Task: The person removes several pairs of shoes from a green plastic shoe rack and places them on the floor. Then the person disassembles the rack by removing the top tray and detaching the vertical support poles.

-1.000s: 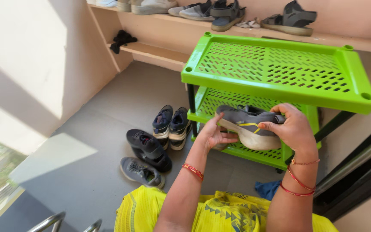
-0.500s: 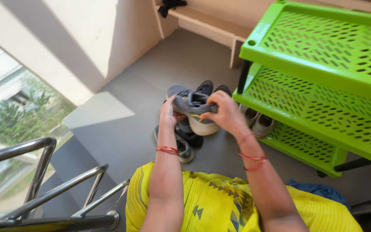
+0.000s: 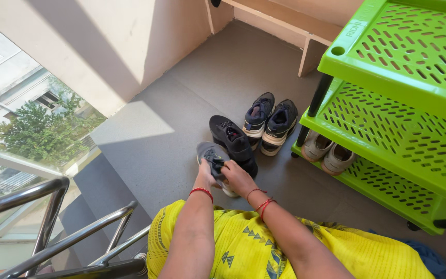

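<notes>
At the far left, metal stair rails [image 3: 52,232] run along the edge of the landing, with a tree [image 3: 37,134] and buildings beyond in sunlight. The grey floor [image 3: 171,103] spreads out in front of the person, who wears a yellow patterned garment [image 3: 264,248]. The left hand [image 3: 205,174] and the right hand [image 3: 237,177] meet low over the floor on a grey sneaker [image 3: 211,155] — both hands' grip is closed on it, fingers at its laces and opening. Whether its sole rests on the floor cannot be told. Just beside it, touching or nearly so, lies a black sneaker [image 3: 232,140]. Further right a dark pair with pale soles [image 3: 270,121] stands near the leg of the green plastic shoe rack [image 3: 388,82] — a beige pair [image 3: 327,152] sits on its bottom tier.
</notes>
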